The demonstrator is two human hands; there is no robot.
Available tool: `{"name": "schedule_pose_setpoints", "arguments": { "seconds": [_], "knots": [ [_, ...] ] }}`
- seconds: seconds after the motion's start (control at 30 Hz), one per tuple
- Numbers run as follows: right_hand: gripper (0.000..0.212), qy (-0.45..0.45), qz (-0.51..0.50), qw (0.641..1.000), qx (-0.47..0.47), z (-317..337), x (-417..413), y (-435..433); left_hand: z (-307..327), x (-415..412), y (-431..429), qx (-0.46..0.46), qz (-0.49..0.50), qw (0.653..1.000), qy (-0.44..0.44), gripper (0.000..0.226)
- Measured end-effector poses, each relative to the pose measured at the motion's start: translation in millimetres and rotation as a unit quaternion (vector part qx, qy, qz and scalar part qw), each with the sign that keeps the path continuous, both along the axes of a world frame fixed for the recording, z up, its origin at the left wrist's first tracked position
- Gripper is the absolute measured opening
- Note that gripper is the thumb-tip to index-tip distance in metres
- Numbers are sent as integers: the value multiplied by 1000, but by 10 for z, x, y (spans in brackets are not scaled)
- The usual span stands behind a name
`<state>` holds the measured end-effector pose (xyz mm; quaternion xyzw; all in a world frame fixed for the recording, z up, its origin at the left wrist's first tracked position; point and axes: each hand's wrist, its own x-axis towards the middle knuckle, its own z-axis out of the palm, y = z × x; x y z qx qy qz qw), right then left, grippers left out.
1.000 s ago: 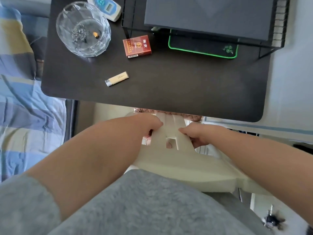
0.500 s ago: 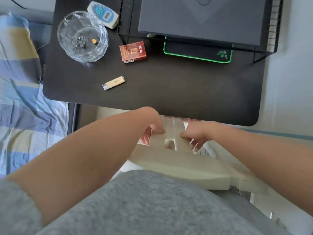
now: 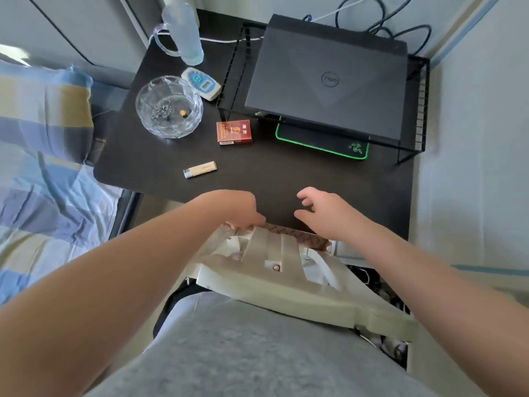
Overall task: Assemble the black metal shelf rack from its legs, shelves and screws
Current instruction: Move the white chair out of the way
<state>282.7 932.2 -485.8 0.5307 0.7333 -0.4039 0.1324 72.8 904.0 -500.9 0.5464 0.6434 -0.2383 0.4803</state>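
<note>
The black metal shelf rack [image 3: 423, 110] stands assembled at the back right of the dark desk [image 3: 286, 176], with a closed black laptop [image 3: 329, 78] lying on its top shelf. No loose legs, shelves or screws show. My left hand [image 3: 237, 209] is at the desk's near edge, its fingers curled over the top rim of a white plastic chair back [image 3: 286, 270]. My right hand [image 3: 317, 210] hovers just above the desk edge with fingers spread and loose, holding nothing.
A green-lit mouse pad [image 3: 320, 144] lies under the rack. On the desk's left part are a glass ashtray [image 3: 169, 107], a red cigarette pack [image 3: 234, 132], a lighter [image 3: 199, 169], a small white device [image 3: 201, 83] and a plastic bottle [image 3: 183, 32]. A bed [image 3: 37, 167] borders the left.
My right hand has let go of the chair back's slat and risen over the desk edge, opening. My left hand shifted up to the chair's top rim. The view tilted upward.
</note>
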Motion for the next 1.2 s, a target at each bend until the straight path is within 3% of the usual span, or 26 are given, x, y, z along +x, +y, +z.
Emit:
{"name": "schedule_pose_setpoints", "arguments": {
  "seconds": [0.1,0.3,0.43,0.77,1.2],
  "knots": [
    [53,-1,-7,998,56,92,-68,-60,114,-119,-24,98,-2,995,-11,42],
    [63,10,-28,989,148,279,-477,-164,365,-550,-110,188,-19,982,-27,41],
    [73,-59,-34,973,221,337,-917,-240,362,-977,-202,242,-96,965,4,55],
    [80,-180,-203,939,210,465,-1628,-936,445,-1747,-196,342,-263,901,-40,74],
    [75,-230,-415,847,241,905,-1595,-2441,903,-1296,-704,403,-410,801,-163,75]
  ]
}}
